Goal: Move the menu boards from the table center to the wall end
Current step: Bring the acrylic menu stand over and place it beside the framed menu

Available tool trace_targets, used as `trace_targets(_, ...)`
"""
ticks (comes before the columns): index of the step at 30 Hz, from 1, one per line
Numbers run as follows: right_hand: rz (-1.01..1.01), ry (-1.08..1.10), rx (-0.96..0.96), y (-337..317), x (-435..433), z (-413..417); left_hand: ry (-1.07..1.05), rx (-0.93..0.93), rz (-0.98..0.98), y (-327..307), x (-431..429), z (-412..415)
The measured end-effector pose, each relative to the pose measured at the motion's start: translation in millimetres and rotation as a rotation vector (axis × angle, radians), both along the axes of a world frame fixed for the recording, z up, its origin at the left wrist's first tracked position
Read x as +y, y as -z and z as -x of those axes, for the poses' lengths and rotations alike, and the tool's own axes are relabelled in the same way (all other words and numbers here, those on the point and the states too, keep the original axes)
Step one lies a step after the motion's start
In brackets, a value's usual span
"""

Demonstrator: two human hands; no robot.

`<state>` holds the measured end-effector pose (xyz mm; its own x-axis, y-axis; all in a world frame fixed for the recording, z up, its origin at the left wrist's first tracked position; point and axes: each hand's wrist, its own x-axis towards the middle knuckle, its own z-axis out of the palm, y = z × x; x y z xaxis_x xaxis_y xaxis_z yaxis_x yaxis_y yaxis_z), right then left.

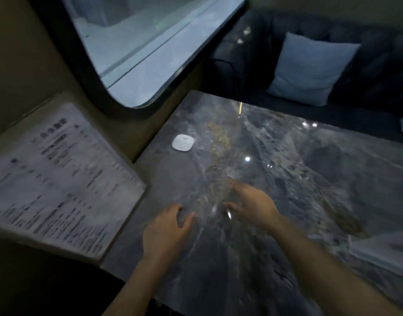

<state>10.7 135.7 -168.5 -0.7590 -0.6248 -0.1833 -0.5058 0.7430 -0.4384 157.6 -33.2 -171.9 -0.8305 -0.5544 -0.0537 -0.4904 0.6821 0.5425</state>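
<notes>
Both hands empty, hovering low over the dark marble table. Left hand fingers loosely curled, nothing between them; right hand fingers spread, palm down, nothing held. Motion blur around both, so contact with the tabletop hard to tell.

One menu board, a white printed sheet-like panel, already at the wall end: left of the table, its right edge just beside or overlapping the table's left edge, leaning or lying against the wall below the rounded window. Long axis running from near-left up toward the window, roughly parallel to the table's wall-side edge. Well to the left of both hands; left hand nearer.

Table centre bare apart from a small white rounded device near the wall side, ahead and left of the hands. No second board visible at the centre; a pale blurred shape at the lower right edge too unclear to name, possibly another board, on the right hand's side.

Judgement: if that shape is a board, a sweep leftward across open tabletop, only the white device near the path. Far edge bounded by a dark sofa with a pale cushion.
</notes>
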Motion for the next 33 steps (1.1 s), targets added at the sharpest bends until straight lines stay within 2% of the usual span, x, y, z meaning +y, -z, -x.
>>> trace_targets(2,-0.005,0.077,0.034,-4,29,-2,0.084,0.010,-0.039,-3,19,19)
trace_targets(7,-0.020,0.275,0.109,-2,112,-15,0.351,0.119,0.014,-7,78,57)
trace_targets(14,-0.058,0.586,0.070,10,218,-52,0.611,0.048,-0.049,-6,168,96)
trace_targets(18,-0.069,0.767,0.015,11,276,-68,0.686,0.073,-0.100,-9,216,109)
trace_targets(22,0.007,0.974,-0.009,10,331,-80,0.756,0.071,-0.117,-11,255,123)
trace_targets(24,0.042,1.074,-0.012,10,355,-83,0.764,0.042,-0.192,-12,271,128)
trace_targets(28,0.255,1.267,0.056,10,392,-77,0.808,0.094,-0.175,-10,294,137)
trace_targets(31,0.537,1.410,0.028,7,406,-63,0.762,0.109,-0.240,-12,307,141)
trace_targets(33,0.729,1.408,-0.005,8,410,-53,0.762,0.102,-0.314,-14,314,143)
